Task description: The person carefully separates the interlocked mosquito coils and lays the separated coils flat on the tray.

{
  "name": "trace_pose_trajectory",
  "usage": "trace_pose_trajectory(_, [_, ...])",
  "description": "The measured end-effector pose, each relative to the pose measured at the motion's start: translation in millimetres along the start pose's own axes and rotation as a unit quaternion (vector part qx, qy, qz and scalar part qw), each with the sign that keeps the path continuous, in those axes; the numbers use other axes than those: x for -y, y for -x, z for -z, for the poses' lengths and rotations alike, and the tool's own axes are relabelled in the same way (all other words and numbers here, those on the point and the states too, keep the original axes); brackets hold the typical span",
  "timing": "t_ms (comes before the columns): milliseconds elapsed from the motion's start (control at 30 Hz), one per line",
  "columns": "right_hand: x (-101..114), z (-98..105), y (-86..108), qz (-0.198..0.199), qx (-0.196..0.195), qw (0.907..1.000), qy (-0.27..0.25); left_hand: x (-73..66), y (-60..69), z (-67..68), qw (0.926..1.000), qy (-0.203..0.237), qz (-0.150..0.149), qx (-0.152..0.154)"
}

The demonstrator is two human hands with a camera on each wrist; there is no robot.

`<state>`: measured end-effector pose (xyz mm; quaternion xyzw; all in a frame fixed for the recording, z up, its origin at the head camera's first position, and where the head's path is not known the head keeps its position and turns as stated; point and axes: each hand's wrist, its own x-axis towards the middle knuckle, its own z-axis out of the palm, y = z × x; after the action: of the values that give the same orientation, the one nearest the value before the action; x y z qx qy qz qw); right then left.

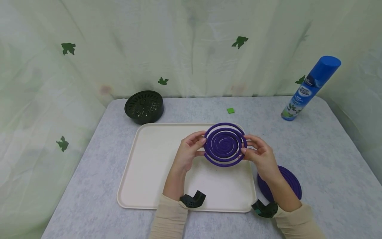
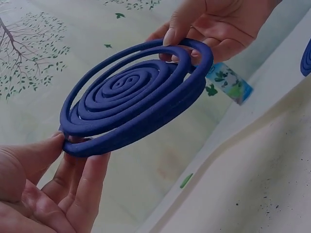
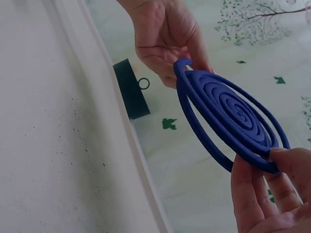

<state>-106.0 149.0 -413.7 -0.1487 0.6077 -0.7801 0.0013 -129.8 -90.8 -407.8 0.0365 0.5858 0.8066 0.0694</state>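
Note:
A dark blue-purple spiral coil (image 1: pixel 224 144) is held up above the white tray (image 1: pixel 155 166), its outer rings parted from the tight centre. My left hand (image 1: pixel 189 151) pinches its left edge between thumb and fingers, and my right hand (image 1: pixel 260 156) pinches the right edge. In the left wrist view the coil (image 2: pixel 131 97) tilts between the left hand (image 2: pixel 58 189) and the right hand (image 2: pixel 214 24). The right wrist view shows the coil (image 3: pixel 228 111) with the right hand (image 3: pixel 272 194) at its near edge and the left hand (image 3: pixel 167 39) beyond.
Another purple coil (image 1: pixel 288 181) lies right of the tray, partly under my right forearm. A dark round container with a slotted top (image 1: pixel 144 107) stands behind the tray's left corner. A green square (image 1: pixel 230 110) lies behind the tray; a blue spray can (image 1: pixel 310 88) stands at back right. Dark specks dot the tray.

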Motion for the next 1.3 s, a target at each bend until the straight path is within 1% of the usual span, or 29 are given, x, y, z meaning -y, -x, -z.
trace_pose_trajectory(167, [-1.7,-0.2,-1.4,-0.039,-0.009,0.9984,-0.039,-1.6,1.5,1.0,0.9992,-0.022,-0.028,0.017])
trace_pose_trajectory(300, [-1.7,-1.9,-2.9,-0.061,-0.010,0.9962,-0.061,-2.0,1.8,1.5,0.9986,-0.031,-0.037,0.022])
trace_pose_trajectory(400, [-2.1,-3.6,-4.5,-0.061,-0.011,0.9973,-0.041,-1.9,1.8,2.1,0.9986,-0.030,-0.040,0.018])
trace_pose_trajectory(567, [-3.6,-5.8,-7.7,-0.039,-0.011,0.9989,0.025,-1.1,0.9,3.8,0.9991,-0.019,-0.037,0.008])
trace_pose_trajectory(667, [-4.3,-7.5,-9.6,-0.027,-0.011,0.9990,0.035,-1.1,0.5,4.5,0.9993,-0.014,-0.033,0.003])
trace_pose_trajectory(767, [-5.2,-9.2,-10.9,-0.025,-0.011,0.9995,0.018,-1.2,0.4,5.2,0.9995,-0.011,-0.030,0.000])
trace_pose_trajectory(967, [-7.7,-11.1,-12.4,-0.031,-0.008,0.9985,-0.044,-1.4,-0.1,6.6,0.9996,-0.011,-0.026,-0.007])
trace_pose_trajectory(1167, [-8.5,-12.4,-11.5,-0.026,0.009,0.9965,-0.079,-1.4,-0.1,7.1,0.9995,-0.019,-0.020,0.013])
trace_pose_trajectory(1300, [-8.6,-13.2,-11.3,-0.024,0.012,0.9966,-0.078,-1.6,0.3,7.1,0.9994,-0.023,-0.017,0.018])
